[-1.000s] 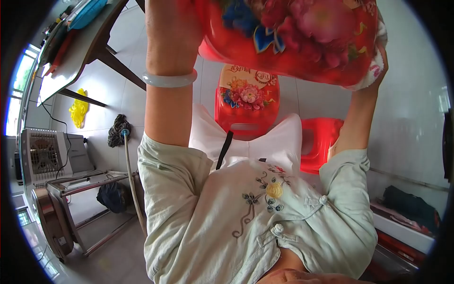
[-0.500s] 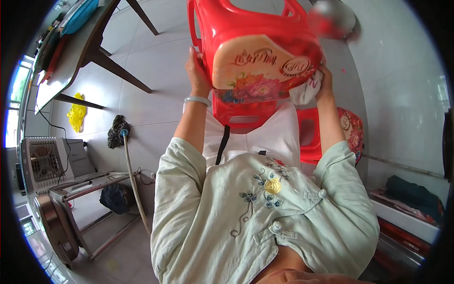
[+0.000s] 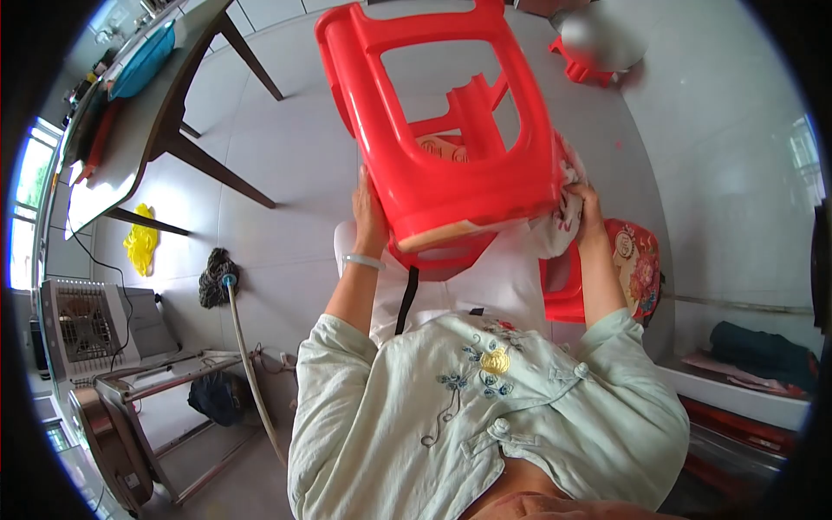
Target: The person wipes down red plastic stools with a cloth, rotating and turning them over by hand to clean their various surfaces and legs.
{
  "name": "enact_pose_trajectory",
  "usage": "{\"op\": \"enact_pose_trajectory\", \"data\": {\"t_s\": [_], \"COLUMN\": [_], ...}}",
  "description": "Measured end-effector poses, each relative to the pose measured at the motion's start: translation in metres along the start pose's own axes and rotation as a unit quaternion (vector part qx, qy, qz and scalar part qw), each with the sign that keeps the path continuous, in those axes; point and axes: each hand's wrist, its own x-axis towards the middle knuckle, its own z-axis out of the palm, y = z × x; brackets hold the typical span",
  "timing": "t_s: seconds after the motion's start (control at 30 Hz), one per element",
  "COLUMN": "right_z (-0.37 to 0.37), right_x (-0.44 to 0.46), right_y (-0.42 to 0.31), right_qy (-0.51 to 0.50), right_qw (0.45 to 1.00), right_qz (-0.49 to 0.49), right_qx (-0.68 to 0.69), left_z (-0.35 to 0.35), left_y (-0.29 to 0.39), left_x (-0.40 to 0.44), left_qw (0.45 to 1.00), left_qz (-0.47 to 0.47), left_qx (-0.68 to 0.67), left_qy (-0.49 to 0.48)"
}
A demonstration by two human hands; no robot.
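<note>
Red stool (image 3: 468, 184): we are holding it tilted above our lap (image 3: 503, 273), its legs pointing away from us.
Left hand (image 3: 370, 215): we are pressing it along the stool's side; how tightly its fingers are closing, we cannot tell.
Right hand (image 3: 592, 217): its bent fingers are clasping a patterned cloth (image 3: 559, 227) against the stool's opposite side.
Flowered stool (image 3: 635, 269): showing beside our right forearm (image 3: 604, 276).
Mop (image 3: 217, 279): resting on the floor (image 3: 286, 147) to our left.
</note>
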Motion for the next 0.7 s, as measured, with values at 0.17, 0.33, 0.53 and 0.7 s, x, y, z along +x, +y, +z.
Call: {"op": "enact_pose_trajectory", "data": {"t_s": [0.17,0.33,0.53,0.7], "right_z": [0.025,0.108,0.202,0.260], "right_x": [-0.001,-0.025,-0.028,0.021], "right_y": [-0.044,-0.039,0.015,0.057], "right_qy": [0.093,-0.121,-0.328,-0.309], "right_qw": [0.993,0.941,0.594,0.597], "right_qz": [-0.048,-0.241,-0.438,-0.424], "right_qx": [-0.063,-0.202,-0.589,-0.607], "left_z": [-0.001,0.002,-0.053,-0.076], "left_y": [-0.005,-0.008,-0.054,-0.058], "left_x": [-0.006,-0.010,-0.005,0.006], "left_qw": [0.994,0.985,0.993,1.000], "left_qz": [0.038,0.058,0.071,0.022], "left_qx": [0.078,0.161,-0.055,0.002], "left_qy": [0.064,0.014,-0.073,-0.019]}}
